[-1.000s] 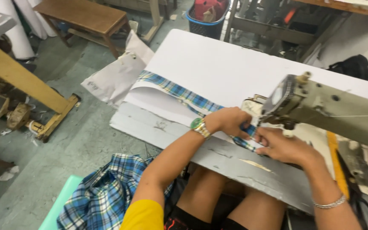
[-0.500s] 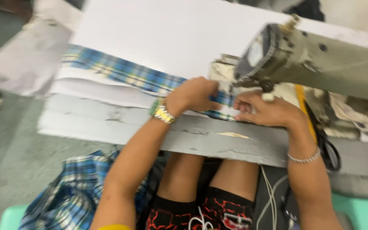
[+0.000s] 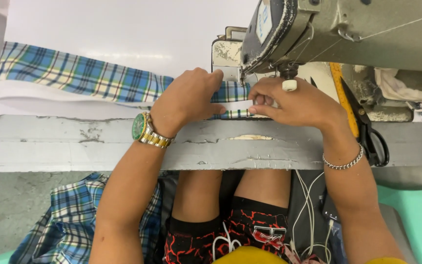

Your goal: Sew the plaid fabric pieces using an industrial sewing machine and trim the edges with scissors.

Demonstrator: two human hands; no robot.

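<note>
A long strip of blue plaid cloth (image 3: 79, 76) lies across the white table (image 3: 123, 24), running toward the grey sewing machine (image 3: 348, 29). My left hand (image 3: 186, 100), with a green-faced watch on its wrist, presses the plaid strip flat just left of the needle. My right hand (image 3: 294, 103), with a chain bracelet, pinches a white strip (image 3: 235, 105) laid on the plaid cloth right under the presser foot. The needle itself is hidden behind the machine head and my fingers.
A worn grey table edge (image 3: 74, 142) runs along the front. Black scissors (image 3: 367, 127) and a yellow ruler (image 3: 343, 93) lie right of the machine. More plaid fabric (image 3: 69, 220) hangs at my lower left. A teal seat (image 3: 416, 215) shows at right.
The view has swung down and closer over the table. Both hands have stayed at the needle on the plaid strip, and the right hand now pinches the white strip.
</note>
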